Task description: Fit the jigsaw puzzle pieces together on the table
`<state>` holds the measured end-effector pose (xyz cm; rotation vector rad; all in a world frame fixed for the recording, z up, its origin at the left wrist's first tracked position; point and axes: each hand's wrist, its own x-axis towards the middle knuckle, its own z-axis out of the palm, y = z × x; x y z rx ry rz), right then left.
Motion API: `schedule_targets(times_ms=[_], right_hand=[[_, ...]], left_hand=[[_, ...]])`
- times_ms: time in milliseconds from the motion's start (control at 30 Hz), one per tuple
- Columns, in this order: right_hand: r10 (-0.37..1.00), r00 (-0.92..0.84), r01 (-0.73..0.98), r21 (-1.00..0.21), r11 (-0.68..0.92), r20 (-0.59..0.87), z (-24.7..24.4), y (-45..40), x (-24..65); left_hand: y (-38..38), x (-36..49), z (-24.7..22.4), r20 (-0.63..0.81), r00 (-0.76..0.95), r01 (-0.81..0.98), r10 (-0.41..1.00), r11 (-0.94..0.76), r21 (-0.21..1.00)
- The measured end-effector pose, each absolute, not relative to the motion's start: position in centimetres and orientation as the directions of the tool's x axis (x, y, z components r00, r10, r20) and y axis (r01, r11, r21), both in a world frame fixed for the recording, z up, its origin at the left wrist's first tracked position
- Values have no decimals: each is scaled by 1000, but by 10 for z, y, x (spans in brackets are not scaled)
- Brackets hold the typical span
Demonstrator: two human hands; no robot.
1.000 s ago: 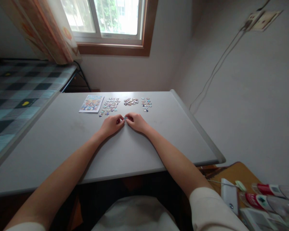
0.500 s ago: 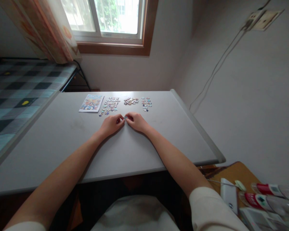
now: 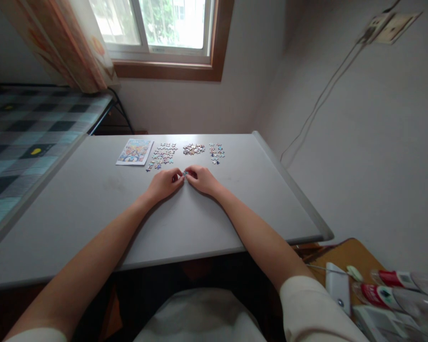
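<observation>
My left hand [image 3: 166,182] and my right hand [image 3: 202,179] meet fingertip to fingertip over the middle of the white table [image 3: 185,218]. Between them is a small jigsaw puzzle piece [image 3: 185,174], mostly covered by the fingers; whether it is one piece or two joined I cannot tell. Both hands are closed in a pinch on it. Beyond the hands lie spread rows of puzzle pieces [image 3: 164,154], a heaped pile of pieces [image 3: 193,149] and a smaller spread group [image 3: 217,153]. Left of the rows rests a printed picture sheet [image 3: 134,152].
A bed with a checked cover [image 3: 39,123] stands on the left, beside a curtain [image 3: 71,52] and window. At the lower right, a wooden stool [image 3: 353,249] carries plastic bottles [image 3: 388,295] and a white box-like device [image 3: 338,287]. A cable [image 3: 317,104] hangs along the right wall.
Almost nothing differs. The view has shifted very slightly, and both hands stay in the same place with their fingertips together on the piece.
</observation>
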<state>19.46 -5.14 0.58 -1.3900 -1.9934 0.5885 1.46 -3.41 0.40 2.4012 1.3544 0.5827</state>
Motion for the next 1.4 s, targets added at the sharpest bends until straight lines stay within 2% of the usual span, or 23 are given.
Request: schedule_targets(times_ms=[1400], right_hand=[[937,-247,653,-672,349,247,4,-51,195]], left_hand=[[-35,16,6,192,467,727,863,-499,472]])
